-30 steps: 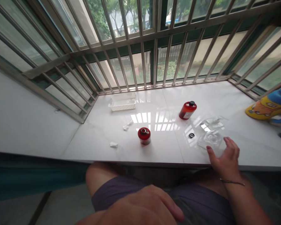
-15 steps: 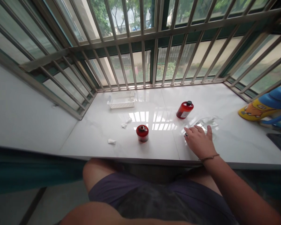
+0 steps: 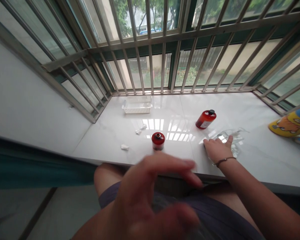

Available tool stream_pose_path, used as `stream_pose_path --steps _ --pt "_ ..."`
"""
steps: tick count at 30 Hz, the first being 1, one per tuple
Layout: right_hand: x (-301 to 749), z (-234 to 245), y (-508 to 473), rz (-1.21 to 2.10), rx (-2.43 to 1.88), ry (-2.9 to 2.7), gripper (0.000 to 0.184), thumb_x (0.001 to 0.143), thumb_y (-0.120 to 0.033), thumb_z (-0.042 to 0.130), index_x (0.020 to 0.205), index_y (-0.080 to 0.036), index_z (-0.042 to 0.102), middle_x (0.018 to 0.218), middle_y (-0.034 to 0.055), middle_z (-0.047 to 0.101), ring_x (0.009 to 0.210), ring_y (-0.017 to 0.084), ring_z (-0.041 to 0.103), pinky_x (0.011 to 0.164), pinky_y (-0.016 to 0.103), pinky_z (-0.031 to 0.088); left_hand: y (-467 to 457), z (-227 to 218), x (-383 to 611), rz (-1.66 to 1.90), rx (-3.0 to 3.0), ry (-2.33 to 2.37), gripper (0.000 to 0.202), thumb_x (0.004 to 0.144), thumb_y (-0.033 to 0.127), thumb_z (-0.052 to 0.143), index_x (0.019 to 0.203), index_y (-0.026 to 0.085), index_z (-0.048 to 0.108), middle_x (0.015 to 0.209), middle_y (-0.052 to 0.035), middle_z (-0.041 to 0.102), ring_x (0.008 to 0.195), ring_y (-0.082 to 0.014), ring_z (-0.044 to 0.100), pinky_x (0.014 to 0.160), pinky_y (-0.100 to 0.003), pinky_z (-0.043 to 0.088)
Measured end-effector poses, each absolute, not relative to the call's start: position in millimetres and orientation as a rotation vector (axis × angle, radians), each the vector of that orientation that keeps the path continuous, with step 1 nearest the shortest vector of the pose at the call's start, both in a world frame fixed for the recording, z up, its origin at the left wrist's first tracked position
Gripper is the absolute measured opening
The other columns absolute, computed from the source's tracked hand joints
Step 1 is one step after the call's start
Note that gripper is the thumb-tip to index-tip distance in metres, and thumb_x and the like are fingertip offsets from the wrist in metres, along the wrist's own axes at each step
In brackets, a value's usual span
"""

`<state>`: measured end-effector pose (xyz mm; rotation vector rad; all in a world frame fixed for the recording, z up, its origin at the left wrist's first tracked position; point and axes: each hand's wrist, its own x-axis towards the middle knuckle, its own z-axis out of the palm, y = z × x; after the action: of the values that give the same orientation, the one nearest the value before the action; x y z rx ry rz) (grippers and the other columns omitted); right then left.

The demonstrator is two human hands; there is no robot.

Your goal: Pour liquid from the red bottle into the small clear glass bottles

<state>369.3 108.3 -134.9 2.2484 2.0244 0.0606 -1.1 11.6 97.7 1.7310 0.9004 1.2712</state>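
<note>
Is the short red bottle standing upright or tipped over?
Upright: the short red bottle stands on the sill, neck pointing up.

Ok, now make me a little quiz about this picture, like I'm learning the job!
1. True or false: the right hand wears a thin bracelet on its wrist.
2. Which thing is nearest to the right hand? A: a white plastic basket. B: a clear see-through object. C: a blue cup.
3. What colour is the bottle with the black cap?

Key: 1 true; 2 B; 3 red.
</note>
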Motion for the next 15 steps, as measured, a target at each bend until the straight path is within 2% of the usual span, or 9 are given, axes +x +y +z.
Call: stream_pose_path --steps 1,3,5,7,9,11,13,15 --pt "368.0 -133.5 108.5 0.043 2.256 2.033 0.038 0.093 0.000 0.043 0.099 -0.018 0.076 0.100 0.0166 0.079 0.107 0.040 0.069 0.114 0.091 0.002 30.5 86.1 1.8 1.329 1.703 0.941 0.041 0.102 0.063 0.068 0.130 0.033 0.072 0.110 -0.0076 0.080 0.105 -0.0297 0.079 0.099 -0.050 0.066" --pt "364.8 -130.6 108.7 0.020 2.270 2.051 0.037 0.092 0.001 0.044 0.098 -0.017 0.076 0.100 0.0173 0.079 0.106 0.041 0.069 0.114 0.091 0.003 68.3 51.5 3.4 1.419 1.677 1.107 0.041 0.100 0.059 0.074 0.128 0.029 0.070 0.127 -0.0090 0.077 0.124 -0.0314 0.073 0.112 -0.051 0.059" --pt "360.2 -127.2 109.2 -0.008 2.279 2.079 0.033 0.091 0.001 0.046 0.094 -0.016 0.075 0.098 0.0178 0.079 0.105 0.041 0.069 0.113 0.091 0.004 101.1 9.0 0.8 1.245 1.668 1.281 0.056 0.093 0.057 0.083 0.137 0.026 0.066 0.145 -0.0117 0.070 0.139 -0.0359 0.065 0.119 -0.055 0.053" --pt "353.1 -122.6 109.9 -0.068 2.273 2.140 0.025 0.090 -0.002 0.051 0.092 -0.016 0.073 0.096 0.0179 0.078 0.103 0.041 0.069 0.114 0.089 0.012 125.6 -31.1 -3.1 1.021 1.651 1.432 0.078 0.083 0.053 0.093 0.149 0.027 0.059 0.159 -0.0138 0.062 0.149 -0.0403 0.056 0.125 -0.059 0.046" --pt "342.3 -116.2 110.0 -0.167 2.244 2.243 0.015 0.091 -0.009 0.058 0.095 -0.017 0.071 0.096 0.0173 0.078 0.100 0.039 0.071 0.113 0.078 0.031 141.4 -61.8 -4.5 0.904 1.651 1.484 0.092 0.075 0.048 0.099 0.153 0.026 0.056 0.166 -0.0152 0.056 0.156 -0.0416 0.049 0.130 -0.060 0.039" --pt "327.8 -108.1 109.1 -0.302 2.190 2.383 0.011 0.093 -0.018 0.063 0.102 -0.019 0.070 0.100 0.0150 0.078 0.098 0.034 0.072 0.103 0.056 0.050 150.2 -81.4 -1.8 0.850 1.616 1.463 0.097 0.071 0.045 0.101 0.155 0.026 0.055 0.164 -0.0148 0.058 0.155 -0.0401 0.051 0.131 -0.058 0.039" --pt "310.7 -99.6 106.8 -0.439 2.133 2.520 0.014 0.096 -0.024 0.063 0.109 -0.021 0.067 0.104 0.0108 0.078 0.098 0.029 0.074 0.091 0.041 0.055 154.4 -91.3 4.3 0.867 1.594 1.399 0.095 0.071 0.043 0.101 0.153 0.027 0.056 0.157 -0.0128 0.064 0.146 -0.0367 0.060 0.127 -0.055 0.043" --pt "293.3 -92.2 103.8 -0.541 2.103 2.623 0.016 0.099 -0.028 0.062 0.114 -0.025 0.064 0.108 0.0065 0.078 0.100 0.025 0.074 0.088 0.035 0.057 155.8 -95.0 11.4 0.914 1.594 1.342 0.084 0.073 0.040 0.100 0.147 0.029 0.061 0.148 -0.0099 0.070 0.135 -0.0329 0.068 0.121 -0.050 0.050"
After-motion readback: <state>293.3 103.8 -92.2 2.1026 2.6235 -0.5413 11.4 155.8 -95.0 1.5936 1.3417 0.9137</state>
